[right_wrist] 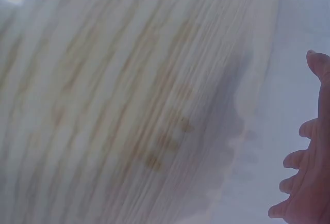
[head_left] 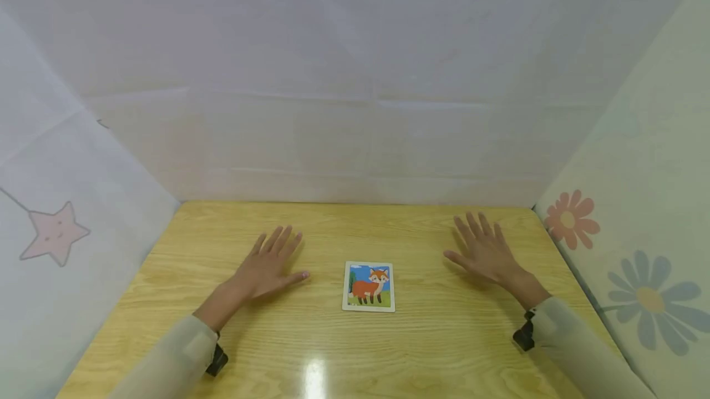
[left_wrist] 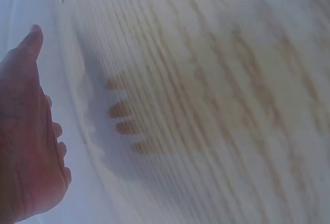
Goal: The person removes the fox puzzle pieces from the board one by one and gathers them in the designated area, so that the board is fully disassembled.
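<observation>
A square fox picture (head_left: 368,287) with a white border lies flat in the middle of the table, face up; whether it is a card or a puzzle cannot be told. To its left, my left hand (head_left: 268,271) is spread palm down with straight fingers and holds nothing. My right hand (head_left: 489,257) is on the other side, farther off, also spread and holding nothing. In the left wrist view the left hand (left_wrist: 23,131) appears raised over the tabletop, its shadow below. The right hand (right_wrist: 312,177) likewise looks lifted in the right wrist view.
The wooden table (head_left: 333,343) has pale cloth walls on three sides. A pink star (head_left: 54,234) is printed on the left wall (head_left: 83,300), and flowers (head_left: 649,299) on the right one. Both wrists carry black devices (head_left: 217,360) on straps.
</observation>
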`<act>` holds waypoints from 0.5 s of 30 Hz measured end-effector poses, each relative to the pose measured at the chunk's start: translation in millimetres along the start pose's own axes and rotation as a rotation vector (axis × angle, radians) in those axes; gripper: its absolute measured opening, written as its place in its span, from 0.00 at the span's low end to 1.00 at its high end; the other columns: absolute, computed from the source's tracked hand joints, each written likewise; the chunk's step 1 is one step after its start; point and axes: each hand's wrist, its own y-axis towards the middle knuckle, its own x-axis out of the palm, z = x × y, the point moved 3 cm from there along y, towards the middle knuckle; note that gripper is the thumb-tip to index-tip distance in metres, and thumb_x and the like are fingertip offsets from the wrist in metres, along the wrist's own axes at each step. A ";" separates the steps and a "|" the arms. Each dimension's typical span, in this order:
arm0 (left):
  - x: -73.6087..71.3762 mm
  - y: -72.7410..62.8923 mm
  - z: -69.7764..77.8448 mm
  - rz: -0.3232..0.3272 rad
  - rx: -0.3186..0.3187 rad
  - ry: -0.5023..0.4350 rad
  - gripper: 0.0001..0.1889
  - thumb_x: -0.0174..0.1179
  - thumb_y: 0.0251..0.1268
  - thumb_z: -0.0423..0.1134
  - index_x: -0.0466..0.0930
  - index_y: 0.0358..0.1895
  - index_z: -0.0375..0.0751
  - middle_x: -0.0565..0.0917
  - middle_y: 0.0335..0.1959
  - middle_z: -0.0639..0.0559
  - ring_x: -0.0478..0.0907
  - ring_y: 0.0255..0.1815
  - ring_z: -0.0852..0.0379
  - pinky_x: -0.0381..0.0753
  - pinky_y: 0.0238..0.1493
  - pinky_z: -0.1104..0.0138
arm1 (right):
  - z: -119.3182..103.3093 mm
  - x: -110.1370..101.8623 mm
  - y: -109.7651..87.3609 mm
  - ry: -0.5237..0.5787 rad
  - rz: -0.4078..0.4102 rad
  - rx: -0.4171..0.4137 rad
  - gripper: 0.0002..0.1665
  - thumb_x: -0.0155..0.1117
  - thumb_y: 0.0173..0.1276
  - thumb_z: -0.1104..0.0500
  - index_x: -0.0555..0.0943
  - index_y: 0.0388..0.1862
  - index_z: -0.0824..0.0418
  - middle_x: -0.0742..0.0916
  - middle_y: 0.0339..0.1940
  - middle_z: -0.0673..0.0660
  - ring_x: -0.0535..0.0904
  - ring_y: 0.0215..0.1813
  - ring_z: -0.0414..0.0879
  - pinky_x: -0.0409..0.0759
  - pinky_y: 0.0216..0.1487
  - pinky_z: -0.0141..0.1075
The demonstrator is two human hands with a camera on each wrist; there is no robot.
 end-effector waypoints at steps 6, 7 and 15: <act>1.7 -2.7 8.1 0.034 0.063 -0.011 0.51 0.55 0.73 0.72 0.57 0.85 0.37 0.53 0.85 0.32 0.48 0.86 0.31 0.47 0.81 0.33 | -10.1 0.5 4.1 -0.010 0.021 -0.037 0.57 0.58 0.77 0.29 0.53 0.88 0.61 0.55 0.87 0.72 0.45 0.85 0.75 0.44 0.78 0.76; 2.9 -2.9 9.1 0.033 0.073 -0.012 0.51 0.55 0.73 0.72 0.57 0.85 0.37 0.53 0.85 0.32 0.48 0.86 0.30 0.48 0.81 0.32 | -12.1 0.3 4.8 -0.010 0.023 -0.041 0.56 0.58 0.76 0.30 0.53 0.88 0.61 0.55 0.87 0.72 0.45 0.85 0.75 0.44 0.78 0.76; 7.7 -1.9 20.2 -0.005 0.125 0.050 0.51 0.50 0.74 0.75 0.55 0.86 0.40 0.52 0.86 0.35 0.49 0.86 0.33 0.49 0.83 0.36 | -30.9 0.4 11.1 0.007 0.028 -0.089 0.56 0.59 0.76 0.29 0.55 0.88 0.60 0.56 0.87 0.70 0.48 0.85 0.74 0.49 0.79 0.74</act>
